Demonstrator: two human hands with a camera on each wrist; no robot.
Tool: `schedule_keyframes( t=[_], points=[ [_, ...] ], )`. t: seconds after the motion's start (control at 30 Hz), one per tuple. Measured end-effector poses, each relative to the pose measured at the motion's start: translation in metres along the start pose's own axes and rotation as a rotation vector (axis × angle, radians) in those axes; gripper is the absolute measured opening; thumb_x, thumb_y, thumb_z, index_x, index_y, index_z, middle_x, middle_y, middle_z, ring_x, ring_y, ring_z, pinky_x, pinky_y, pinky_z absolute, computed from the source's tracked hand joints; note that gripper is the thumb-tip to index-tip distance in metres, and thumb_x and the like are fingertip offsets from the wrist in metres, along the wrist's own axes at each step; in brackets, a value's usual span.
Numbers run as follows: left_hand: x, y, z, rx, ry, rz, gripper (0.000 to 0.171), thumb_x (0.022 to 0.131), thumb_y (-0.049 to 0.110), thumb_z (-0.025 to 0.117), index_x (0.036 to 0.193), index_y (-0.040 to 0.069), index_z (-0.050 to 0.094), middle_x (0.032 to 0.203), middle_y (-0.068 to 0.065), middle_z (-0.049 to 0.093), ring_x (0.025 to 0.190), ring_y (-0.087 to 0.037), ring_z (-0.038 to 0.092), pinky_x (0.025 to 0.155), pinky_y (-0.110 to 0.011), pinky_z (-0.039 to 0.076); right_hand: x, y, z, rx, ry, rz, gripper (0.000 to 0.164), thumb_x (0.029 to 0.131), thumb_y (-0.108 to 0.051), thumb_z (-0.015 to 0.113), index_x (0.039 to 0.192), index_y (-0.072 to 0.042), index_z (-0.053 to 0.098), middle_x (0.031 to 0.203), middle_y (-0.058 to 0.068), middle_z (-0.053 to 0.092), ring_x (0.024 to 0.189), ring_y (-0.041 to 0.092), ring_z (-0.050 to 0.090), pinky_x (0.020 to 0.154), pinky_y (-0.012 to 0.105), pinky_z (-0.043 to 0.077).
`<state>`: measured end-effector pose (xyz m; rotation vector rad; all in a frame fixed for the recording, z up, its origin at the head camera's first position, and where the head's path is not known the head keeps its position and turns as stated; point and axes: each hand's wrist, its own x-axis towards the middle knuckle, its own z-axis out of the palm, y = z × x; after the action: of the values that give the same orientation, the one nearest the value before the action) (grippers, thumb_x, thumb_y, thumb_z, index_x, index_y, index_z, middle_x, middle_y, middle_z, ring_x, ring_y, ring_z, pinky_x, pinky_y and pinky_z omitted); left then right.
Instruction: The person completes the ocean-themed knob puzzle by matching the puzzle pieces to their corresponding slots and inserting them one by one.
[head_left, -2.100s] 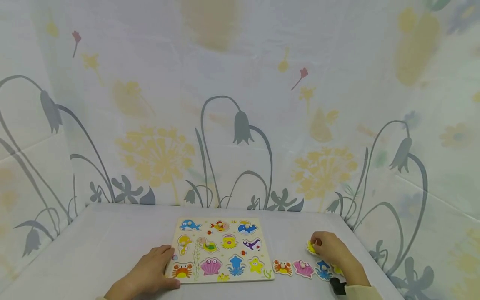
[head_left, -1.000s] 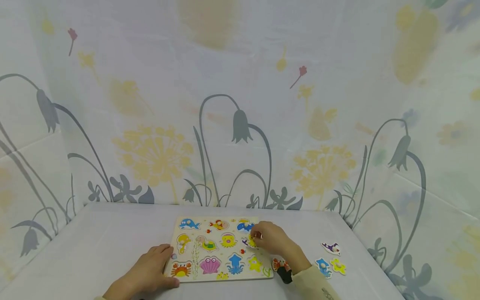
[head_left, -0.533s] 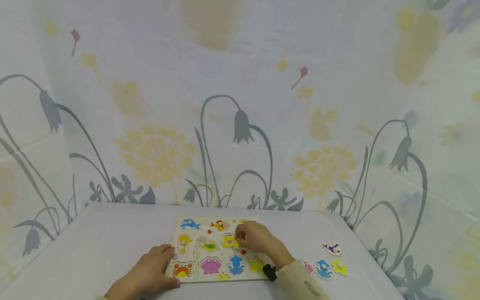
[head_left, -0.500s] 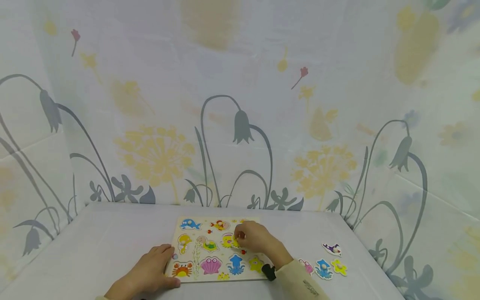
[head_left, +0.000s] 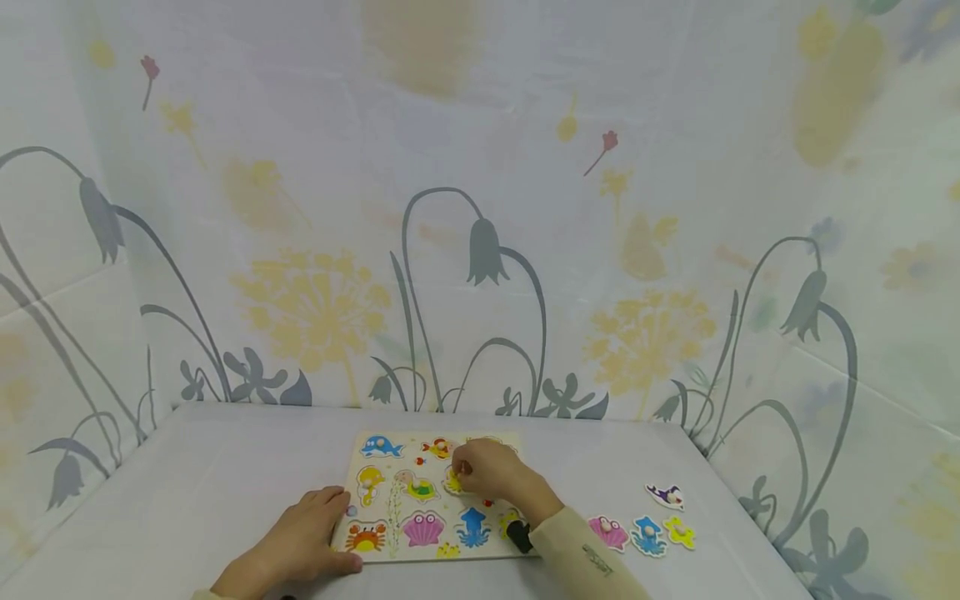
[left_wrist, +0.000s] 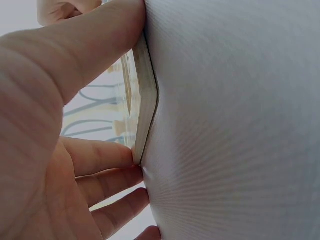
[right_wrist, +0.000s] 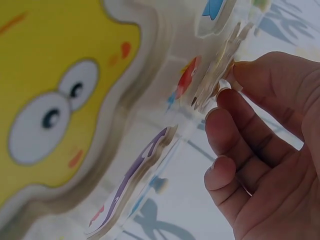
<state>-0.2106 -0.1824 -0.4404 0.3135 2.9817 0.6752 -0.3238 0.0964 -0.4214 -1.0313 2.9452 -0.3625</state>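
A wooden peg puzzle board (head_left: 412,437) with sea-animal pictures lies on the white-covered table. At its near left corner rests my left hand (head_left: 296,533); in the left wrist view the thumb (left_wrist: 95,40) lies along one edge and the fairly straight fingers (left_wrist: 107,155) touch another. My right hand (head_left: 498,475) is over the board's middle row, pinching a yellow octopus piece (head_left: 453,482) at the octopus slot. In the right wrist view the octopus piece (right_wrist: 215,75) appears edge-on between thumb and fingers. The right hand hides much of the piece and slot.
Right of the board lie loose pieces: a pink shell (head_left: 609,534), a blue squid (head_left: 648,537), a yellow starfish (head_left: 679,532) and a purple dolphin-like piece (head_left: 665,497). Knobbed whale (head_left: 384,447) and turtle (head_left: 420,487) pieces sit in the board. A flowered curtain (head_left: 465,333) hangs behind.
My right hand has carried the octopus piece from the loose pieces leftward onto the board, lately shifting slightly left to the octopus slot. The left hand stays at the corner.
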Motion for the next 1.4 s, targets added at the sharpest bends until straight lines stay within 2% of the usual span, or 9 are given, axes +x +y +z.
schedule_keyframes(
  t=[0.4, 0.8, 1.03, 1.2, 1.4],
  points=[
    [0.0, 0.0, 0.0, 0.008, 0.004, 0.005, 0.095, 0.06, 0.054, 0.084, 0.128, -0.004, 0.053, 0.133, -0.022, 0.048, 0.123, -0.043, 0.041, 0.1, -0.063, 0.033, 0.009, -0.002, 0.001, -0.022, -0.057, 0.012, 0.006, 0.084, -0.015, 0.069, 0.087, -0.02, 0.069, 0.075, -0.012, 0.053, 0.071, 0.007, 0.049, 0.067, 0.022, 0.044],
    [0.001, 0.003, -0.001, 0.011, -0.016, -0.018, 0.096, 0.06, 0.055, 0.083, 0.129, -0.004, 0.053, 0.134, -0.022, 0.048, 0.124, -0.043, 0.041, 0.101, -0.063, 0.032, 0.009, -0.002, 0.0, -0.056, -0.053, -0.016, 0.004, 0.087, -0.019, 0.068, 0.09, -0.021, 0.07, 0.078, -0.013, 0.055, 0.072, 0.007, 0.048, 0.069, 0.022, 0.045],
    [0.002, 0.002, 0.0, 0.017, -0.011, -0.03, 0.097, 0.058, 0.056, 0.084, 0.129, -0.003, 0.053, 0.134, -0.021, 0.048, 0.123, -0.042, 0.042, 0.101, -0.063, 0.032, 0.01, -0.003, 0.001, -0.054, -0.062, 0.015, 0.005, 0.087, -0.019, 0.068, 0.09, -0.022, 0.07, 0.079, -0.013, 0.054, 0.073, 0.007, 0.048, 0.07, 0.023, 0.045],
    [0.002, 0.002, 0.0, 0.006, -0.005, -0.019, 0.096, 0.059, 0.055, 0.084, 0.129, -0.003, 0.053, 0.134, -0.022, 0.048, 0.123, -0.042, 0.041, 0.101, -0.063, 0.032, 0.009, -0.002, -0.001, -0.052, -0.063, 0.017, 0.007, 0.087, -0.02, 0.068, 0.093, -0.021, 0.07, 0.08, -0.012, 0.056, 0.073, 0.007, 0.049, 0.069, 0.023, 0.045],
    [0.001, 0.0, 0.0, -0.009, -0.002, -0.003, 0.095, 0.06, 0.053, 0.084, 0.128, -0.004, 0.053, 0.134, -0.023, 0.048, 0.124, -0.043, 0.041, 0.101, -0.063, 0.032, -0.002, 0.011, -0.009, -0.06, -0.057, 0.043, 0.015, 0.086, -0.023, 0.069, 0.101, -0.02, 0.07, 0.081, -0.011, 0.055, 0.071, 0.007, 0.049, 0.064, 0.025, 0.046]
  ],
)
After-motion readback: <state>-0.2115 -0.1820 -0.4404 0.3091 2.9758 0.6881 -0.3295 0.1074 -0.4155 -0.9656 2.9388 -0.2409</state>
